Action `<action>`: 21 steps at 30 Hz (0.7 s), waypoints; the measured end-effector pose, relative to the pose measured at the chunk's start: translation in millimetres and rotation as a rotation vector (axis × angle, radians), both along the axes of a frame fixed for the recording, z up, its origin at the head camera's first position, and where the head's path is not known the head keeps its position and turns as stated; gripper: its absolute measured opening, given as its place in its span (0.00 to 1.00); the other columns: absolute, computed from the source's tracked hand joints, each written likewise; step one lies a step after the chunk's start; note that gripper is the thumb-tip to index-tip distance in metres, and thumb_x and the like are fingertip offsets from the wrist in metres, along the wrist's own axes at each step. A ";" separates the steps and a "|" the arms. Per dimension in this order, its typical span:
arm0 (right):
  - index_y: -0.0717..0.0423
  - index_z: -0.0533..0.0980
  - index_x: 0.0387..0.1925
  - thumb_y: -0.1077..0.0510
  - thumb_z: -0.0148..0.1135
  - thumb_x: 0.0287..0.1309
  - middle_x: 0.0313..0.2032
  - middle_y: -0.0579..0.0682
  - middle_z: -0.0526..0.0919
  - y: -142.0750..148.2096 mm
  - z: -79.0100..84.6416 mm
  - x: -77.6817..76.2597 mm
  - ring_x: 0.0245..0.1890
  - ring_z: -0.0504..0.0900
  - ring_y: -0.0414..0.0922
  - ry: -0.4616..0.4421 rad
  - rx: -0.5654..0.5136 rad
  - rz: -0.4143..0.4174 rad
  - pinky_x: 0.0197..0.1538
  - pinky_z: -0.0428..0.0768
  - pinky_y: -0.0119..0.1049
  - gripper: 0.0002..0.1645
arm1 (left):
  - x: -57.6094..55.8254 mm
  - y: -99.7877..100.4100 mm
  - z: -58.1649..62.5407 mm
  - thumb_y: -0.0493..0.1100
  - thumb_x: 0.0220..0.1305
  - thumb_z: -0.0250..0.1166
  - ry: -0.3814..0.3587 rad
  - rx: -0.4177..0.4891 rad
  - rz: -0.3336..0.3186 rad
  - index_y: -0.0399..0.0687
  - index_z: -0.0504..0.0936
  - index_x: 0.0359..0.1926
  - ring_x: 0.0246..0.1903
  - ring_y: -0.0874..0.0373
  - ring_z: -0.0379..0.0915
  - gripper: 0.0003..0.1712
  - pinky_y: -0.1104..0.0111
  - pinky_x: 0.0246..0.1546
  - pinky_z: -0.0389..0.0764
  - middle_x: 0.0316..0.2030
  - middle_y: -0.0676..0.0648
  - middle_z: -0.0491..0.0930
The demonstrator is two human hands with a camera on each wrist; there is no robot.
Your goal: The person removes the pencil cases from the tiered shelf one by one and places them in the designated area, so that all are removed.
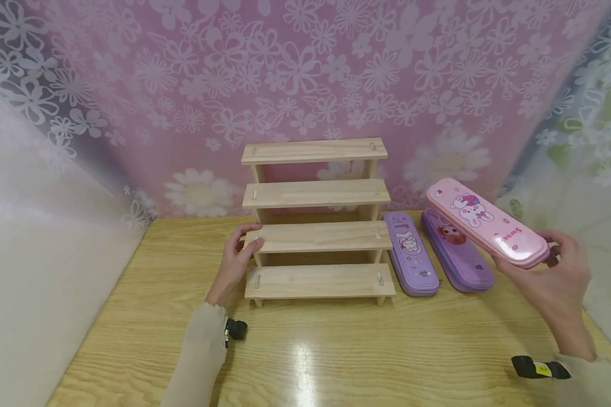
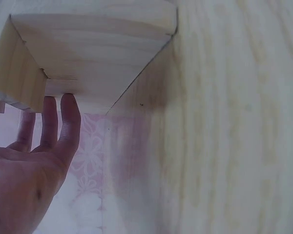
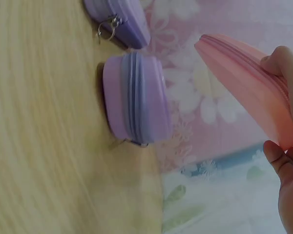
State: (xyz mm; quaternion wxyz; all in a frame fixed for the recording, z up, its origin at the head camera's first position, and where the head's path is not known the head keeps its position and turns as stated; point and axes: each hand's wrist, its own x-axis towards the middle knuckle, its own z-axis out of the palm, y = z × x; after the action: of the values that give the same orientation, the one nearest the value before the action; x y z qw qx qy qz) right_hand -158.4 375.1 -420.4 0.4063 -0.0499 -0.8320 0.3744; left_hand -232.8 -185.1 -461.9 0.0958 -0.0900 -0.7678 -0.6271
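Note:
A pale wooden rack (image 1: 318,282) with tiered steps stands on the table. My left hand (image 1: 236,257) grips the left end of its second step from the bottom, thumb on top. In the left wrist view, the fingers of my left hand (image 2: 44,151) reach against the rack's side. My right hand (image 1: 560,277) holds a pink pencil case (image 1: 481,217) with a bunny on its lid by its near end, tilted in the air. The right wrist view shows the underside of the pink pencil case (image 3: 249,87) and its zipper.
Two purple pencil cases lie on the table right of the rack: one (image 1: 412,254) close beside it, the other (image 1: 460,257) farther right, partly below the pink one. A pink floral curtain (image 1: 305,85) hangs behind. The wooden table (image 1: 336,350) extends in front.

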 end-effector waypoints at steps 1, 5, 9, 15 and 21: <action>0.63 0.77 0.57 0.70 0.82 0.22 0.47 0.22 0.66 2.3 -0.9 1.3 0.39 0.64 0.26 -0.010 0.014 -0.015 0.38 0.63 0.13 0.48 | 0.1 0.1 0.0 0.41 0.73 0.61 0.001 -0.001 0.000 0.46 0.77 0.62 0.57 0.56 0.65 0.19 0.67 0.51 0.71 0.67 0.47 0.71; 0.50 0.77 0.58 0.66 0.83 0.25 0.45 0.19 0.63 13.4 -7.5 5.7 0.38 0.62 0.24 -0.036 0.038 -0.062 0.39 0.60 0.17 0.48 | 0.4 -0.1 -0.7 0.41 0.72 0.62 -0.003 0.000 0.005 0.46 0.77 0.62 0.55 0.56 0.66 0.19 0.67 0.50 0.72 0.66 0.47 0.71; 0.33 0.75 0.56 0.64 0.83 0.27 0.44 0.19 0.62 25.2 -15.2 8.7 0.39 0.61 0.22 -0.060 0.012 -0.098 0.42 0.58 0.21 0.49 | 0.6 -0.3 -0.6 0.41 0.73 0.62 -0.004 0.002 -0.002 0.46 0.77 0.62 0.56 0.55 0.65 0.19 0.67 0.50 0.71 0.67 0.47 0.70; 0.46 0.76 0.52 0.62 0.82 0.28 0.44 0.18 0.58 40.3 -21.5 7.7 0.46 0.57 0.20 -0.103 0.029 -0.153 0.46 0.54 0.25 0.42 | 0.2 0.1 -0.3 0.42 0.73 0.61 -0.002 0.001 -0.007 0.45 0.77 0.62 0.54 0.54 0.67 0.19 0.68 0.50 0.72 0.67 0.46 0.71; 0.70 0.71 0.56 0.62 0.81 0.28 0.43 0.32 0.63 49.9 -25.7 3.2 0.47 0.50 0.19 -0.181 0.084 -0.167 0.48 0.53 0.30 0.47 | -0.1 0.3 -0.3 0.43 0.73 0.61 -0.009 0.001 0.001 0.46 0.77 0.62 0.49 0.55 0.69 0.19 0.68 0.48 0.74 0.66 0.47 0.70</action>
State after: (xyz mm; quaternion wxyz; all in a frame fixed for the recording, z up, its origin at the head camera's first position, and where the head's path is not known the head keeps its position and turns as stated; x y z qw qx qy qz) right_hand -155.3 425.0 -446.1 0.3612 -0.1355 -0.8732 0.2978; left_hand -232.9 -184.8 -462.2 0.0927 -0.0868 -0.7679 -0.6279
